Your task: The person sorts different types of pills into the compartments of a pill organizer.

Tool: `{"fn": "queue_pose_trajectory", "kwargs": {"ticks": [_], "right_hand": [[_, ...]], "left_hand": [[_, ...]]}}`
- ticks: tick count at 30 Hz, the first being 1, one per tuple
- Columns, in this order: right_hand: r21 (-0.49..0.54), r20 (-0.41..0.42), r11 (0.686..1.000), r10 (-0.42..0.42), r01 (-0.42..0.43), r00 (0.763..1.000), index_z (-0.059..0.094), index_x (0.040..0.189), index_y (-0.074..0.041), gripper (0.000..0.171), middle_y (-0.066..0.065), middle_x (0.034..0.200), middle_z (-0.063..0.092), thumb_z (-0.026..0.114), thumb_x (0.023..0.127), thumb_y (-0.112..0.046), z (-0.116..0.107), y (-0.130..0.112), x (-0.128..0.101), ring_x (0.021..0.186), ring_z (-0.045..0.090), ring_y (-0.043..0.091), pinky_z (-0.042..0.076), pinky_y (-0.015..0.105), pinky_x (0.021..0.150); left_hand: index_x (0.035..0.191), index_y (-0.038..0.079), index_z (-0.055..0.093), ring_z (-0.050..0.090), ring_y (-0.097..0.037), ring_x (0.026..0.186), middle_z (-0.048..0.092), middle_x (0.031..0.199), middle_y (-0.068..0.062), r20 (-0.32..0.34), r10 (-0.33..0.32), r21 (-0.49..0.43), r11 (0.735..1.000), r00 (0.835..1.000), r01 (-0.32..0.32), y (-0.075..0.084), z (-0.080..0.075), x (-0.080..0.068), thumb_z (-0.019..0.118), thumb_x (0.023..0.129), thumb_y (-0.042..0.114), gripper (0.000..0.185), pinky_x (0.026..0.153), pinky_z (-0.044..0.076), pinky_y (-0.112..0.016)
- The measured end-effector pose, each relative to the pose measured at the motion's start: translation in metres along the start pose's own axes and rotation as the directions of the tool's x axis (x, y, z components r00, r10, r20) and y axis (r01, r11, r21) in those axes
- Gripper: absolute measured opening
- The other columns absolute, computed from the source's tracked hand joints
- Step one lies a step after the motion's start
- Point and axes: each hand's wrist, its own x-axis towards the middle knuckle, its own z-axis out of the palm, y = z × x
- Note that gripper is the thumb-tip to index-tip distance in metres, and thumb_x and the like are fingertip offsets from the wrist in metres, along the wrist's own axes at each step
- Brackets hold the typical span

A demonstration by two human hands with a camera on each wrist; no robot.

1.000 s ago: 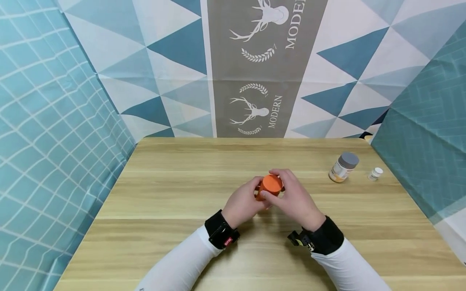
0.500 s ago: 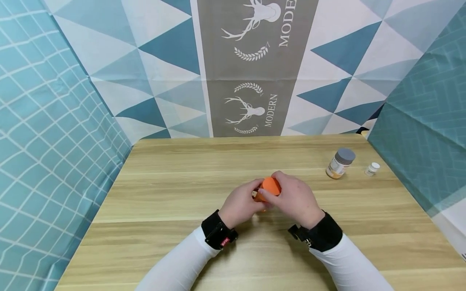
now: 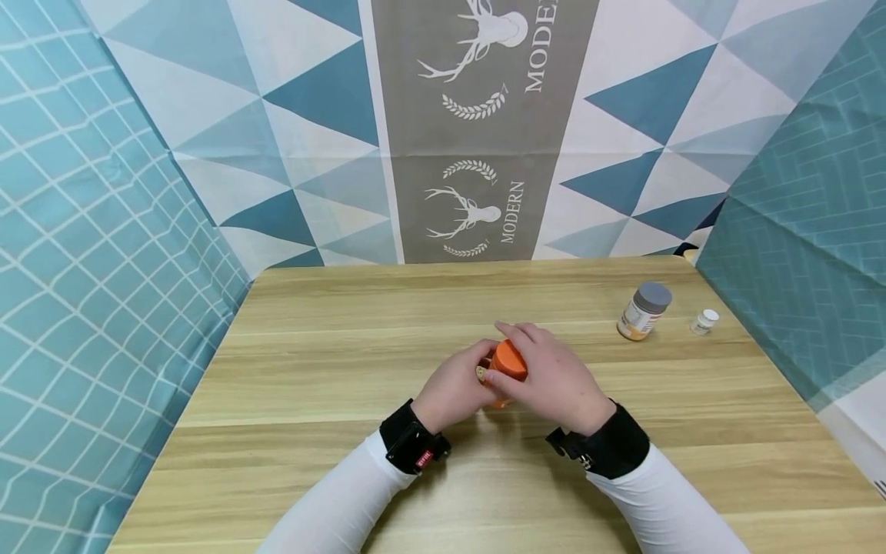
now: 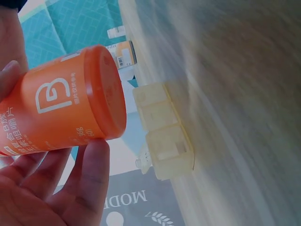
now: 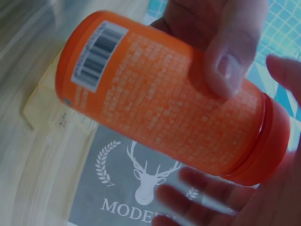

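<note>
orange bottle [image 3: 508, 362], grey-capped jar [image 3: 644, 310]

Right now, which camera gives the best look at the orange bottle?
The right wrist view: the orange bottle fills the frame, showing barcode, printed text and cap. The left wrist view shows its bottom end and a large white letter B. The head view shows only the cap between the left hand and right hand.

A light wooden table [image 3: 332, 308] with a plank grain carries everything here. Far back on its right side stands a small jar with a grey lid [image 3: 644, 310], and just beyond it, nearer the right edge, a tiny white-capped bottle [image 3: 704, 321], too small to tell what it is.
</note>
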Motion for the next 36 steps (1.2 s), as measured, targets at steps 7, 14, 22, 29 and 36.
{"fn": "queue_pose_trajectory", "kwargs": {"ticks": [7,14,22,29,36], "right_hand": [[-0.001,0.020,0.993,0.122,-0.122,0.992,0.065,0.122,-0.013,0.055,-0.002,0.088,0.057,0.060,0.091,-0.058,-0.0013,-0.0020,0.0001,0.068,0.049,0.014,0.042,0.027,0.056],[0.007,0.016,0.993,-0.117,0.117,0.993,0.053,0.143,-0.021,0.061,0.001,0.127,0.055,0.065,0.083,-0.026,-0.0072,0.0016,-0.0031,0.101,0.057,0.015,0.051,0.032,0.081],[0.043,0.031,0.995,0.086,-0.087,0.996,0.061,0.120,-0.014,0.064,-0.002,0.095,0.060,0.061,0.086,-0.068,-0.0027,-0.0010,-0.0017,0.075,0.053,0.014,0.045,0.029,0.061],[0.032,0.015,0.999,0.008,-0.009,1.000,0.062,0.124,-0.013,0.044,-0.003,0.099,0.057,0.067,0.087,-0.037,-0.0047,0.0002,-0.0020,0.077,0.050,0.012,0.046,0.026,0.063],[0.040,0.014,0.997,-0.066,0.065,0.998,0.052,0.142,-0.015,0.060,0.005,0.136,0.052,0.067,0.087,-0.034,-0.0062,0.0004,-0.0026,0.113,0.055,0.020,0.052,0.034,0.087]], "left_hand": [[0.126,0.031,0.058,0.059,-0.007,0.094,0.062,0.113,0.016,0.008,-0.016,-0.014,1.000,1.000,0.016,0.0014,0.0005,-0.0020,0.079,0.082,0.035,0.049,0.078,0.050,-0.029],[0.129,0.028,0.055,0.060,-0.008,0.095,0.063,0.112,0.014,0.014,-0.036,-0.005,0.999,0.999,0.036,-0.0004,0.0009,-0.0028,0.078,0.082,0.035,0.053,0.080,0.050,-0.031],[0.127,0.030,0.057,0.059,-0.007,0.094,0.062,0.114,0.015,0.009,0.001,-0.004,1.000,1.000,-0.001,0.0016,0.0006,-0.0017,0.078,0.081,0.032,0.051,0.081,0.050,-0.030],[0.126,0.030,0.057,0.059,-0.008,0.089,0.063,0.107,0.015,0.006,-0.005,0.013,1.000,1.000,0.005,0.0013,0.0008,-0.0018,0.079,0.081,0.033,0.050,0.074,0.050,-0.028],[0.127,0.028,0.057,0.059,-0.008,0.090,0.063,0.107,0.014,0.006,0.002,0.022,1.000,1.000,-0.003,-0.0011,0.0006,-0.0011,0.079,0.081,0.033,0.051,0.075,0.050,-0.028]]}}
